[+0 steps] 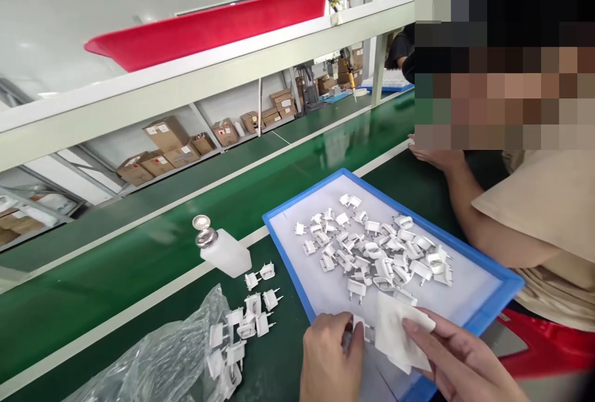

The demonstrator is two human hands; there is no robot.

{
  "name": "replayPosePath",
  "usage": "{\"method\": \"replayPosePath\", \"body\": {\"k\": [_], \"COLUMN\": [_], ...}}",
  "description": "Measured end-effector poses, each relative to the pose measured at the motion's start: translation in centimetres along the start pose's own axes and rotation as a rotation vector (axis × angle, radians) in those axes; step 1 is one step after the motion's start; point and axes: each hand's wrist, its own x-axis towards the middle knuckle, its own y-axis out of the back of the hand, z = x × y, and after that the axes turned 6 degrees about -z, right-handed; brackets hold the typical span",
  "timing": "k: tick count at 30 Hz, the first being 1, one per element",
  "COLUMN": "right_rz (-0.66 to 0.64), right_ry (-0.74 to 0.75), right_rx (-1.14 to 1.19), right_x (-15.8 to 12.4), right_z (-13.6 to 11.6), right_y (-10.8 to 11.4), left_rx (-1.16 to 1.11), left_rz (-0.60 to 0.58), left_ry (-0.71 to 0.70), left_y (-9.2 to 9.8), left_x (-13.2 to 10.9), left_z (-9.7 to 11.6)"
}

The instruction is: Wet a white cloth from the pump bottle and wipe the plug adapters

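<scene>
My left hand (331, 358) pinches a small white plug part (362, 326) at the near edge of a blue tray (504, 284). My right hand (458, 362) holds a white cloth (398, 335) against that part. The tray has a white liner and carries a heap of several white two-pin plug parts (379, 253). More of the same plug parts (246, 321) lie in loose rows on the green table to the left of my hands, beside a clear plastic bag (158, 358).
A white dispenser bottle (223, 250) with a metal cap stands left of the tray. A green conveyor belt (139, 253) runs behind. A red tub (209, 27) sits on the overhead shelf. A co-worker's arm (478, 204) rests at the right by the tray. Cardboard boxes (162, 148) line the far shelves.
</scene>
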Motion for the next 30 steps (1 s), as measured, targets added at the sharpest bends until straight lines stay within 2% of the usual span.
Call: {"method": "replayPosePath", "body": {"k": [3, 6, 10, 13, 16, 18, 21, 24, 28, 30], "right_rz": [0.014, 0.057, 0.056, 0.108, 0.225, 0.177, -0.030, -0.153, -0.091, -0.110], "right_ry": [0.106, 0.132, 0.174, 0.367, 0.764, 0.938, 0.906, 0.882, 1.176, 1.288], "right_rx": [-0.337, -0.589, -0.762, -1.000, -1.252, -1.384, -1.520, -1.663, -1.902, -1.983], "right_x": [0.3, 0.5, 1.2, 2.1, 2.9, 3.0, 2.9, 2.9, 3.6, 3.6], "right_z": [0.5, 0.8, 1.0, 1.8, 3.0, 3.4, 3.3, 3.7, 5.9, 6.7], "right_y": [2.1, 2.8, 1.7, 0.9, 0.7, 0.5, 0.2, 0.4, 2.0, 2.7], "left_rx": [-0.101, -0.137, -0.097, -0.054, -0.036, -0.057, -0.123, -0.119, -0.010, -0.001], "left_rz": [-0.172, -0.315, -0.378, -0.371, -0.326, -0.318, -0.316, -0.243, -0.146, -0.126], "left_ry": [0.011, -0.013, -0.184, -0.269, -0.247, -0.251, -0.310, -0.361, -0.406, -0.423], "left_y": [2.4, 4.2, 3.5, 2.4, 2.2, 2.4, 2.5, 1.8, 0.6, 0.2], "left_x": [0.0, 0.4, 1.2, 1.8, 2.1, 2.1, 2.0, 1.9, 1.9, 2.0], "left_z": [-0.2, -0.4, -1.0, -1.3, -1.4, -1.5, -1.7, -2.0, -2.5, -2.8]}}
